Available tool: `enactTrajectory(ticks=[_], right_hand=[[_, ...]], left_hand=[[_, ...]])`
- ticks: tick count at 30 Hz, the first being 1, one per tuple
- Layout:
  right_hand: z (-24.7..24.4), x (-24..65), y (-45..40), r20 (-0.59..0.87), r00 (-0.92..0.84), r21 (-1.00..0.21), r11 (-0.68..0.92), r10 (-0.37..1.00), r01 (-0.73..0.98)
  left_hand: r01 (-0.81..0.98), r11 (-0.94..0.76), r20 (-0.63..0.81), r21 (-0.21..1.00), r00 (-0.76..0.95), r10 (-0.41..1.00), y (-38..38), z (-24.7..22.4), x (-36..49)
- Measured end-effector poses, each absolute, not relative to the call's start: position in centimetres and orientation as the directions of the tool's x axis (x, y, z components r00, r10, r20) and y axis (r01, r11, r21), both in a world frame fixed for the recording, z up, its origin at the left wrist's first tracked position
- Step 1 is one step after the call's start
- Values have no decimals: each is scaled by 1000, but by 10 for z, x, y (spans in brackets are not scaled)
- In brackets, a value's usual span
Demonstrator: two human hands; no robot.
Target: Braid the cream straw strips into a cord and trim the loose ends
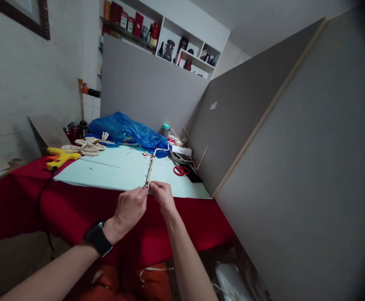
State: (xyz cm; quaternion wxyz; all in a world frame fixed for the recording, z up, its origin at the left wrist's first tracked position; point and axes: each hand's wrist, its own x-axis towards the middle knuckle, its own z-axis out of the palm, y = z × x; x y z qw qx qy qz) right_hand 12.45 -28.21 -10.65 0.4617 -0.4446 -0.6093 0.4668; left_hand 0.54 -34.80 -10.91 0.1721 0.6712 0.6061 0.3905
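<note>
A thin cream braided cord (151, 168) runs from my fingers away across the pale green board (129, 167) towards the blue plastic bag. My left hand (132, 205), with a black watch on its wrist, pinches the near end of the cord. Close beside it, my right hand (163, 195) pinches the same cord with thumb and forefinger. Both hands are at the board's front edge, fingertips nearly touching. The exact grip between the fingertips is too small to make out.
A yellow glue gun (61, 158) lies at the left near coiled cream braids (90, 147). The blue plastic bag (129, 129) covers the back. Red-handled scissors (181, 170) lie at the right by a grey partition (248, 108). A red cloth (182, 225) hangs in front.
</note>
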Motion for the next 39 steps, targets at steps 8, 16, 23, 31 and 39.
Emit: enactTrajectory(ticks=[8, 16, 23, 31, 39], right_hand=[[-103, 143, -278, -25, -355, -996, 9, 935, 93], [-92, 145, -283, -16, -374, -957, 94, 927, 275], [-81, 148, -306, 131, -243, -745, 257, 961, 615], [-89, 126, -339, 368, -208, -420, 361, 907, 832], [-90, 140, -345, 424, -256, -406, 435, 869, 804]], left_hand=[[503, -163, 209, 849, -36, 977, -318, -92, -20], [248, 18, -76, 969, 226, 971, -280, -82, -13], [165, 114, -142, 980, 174, 974, -286, -97, -12], [64, 118, -124, 991, 92, 988, -291, -112, -7], [-28, 135, -129, 991, 158, 979, -293, -116, -18]])
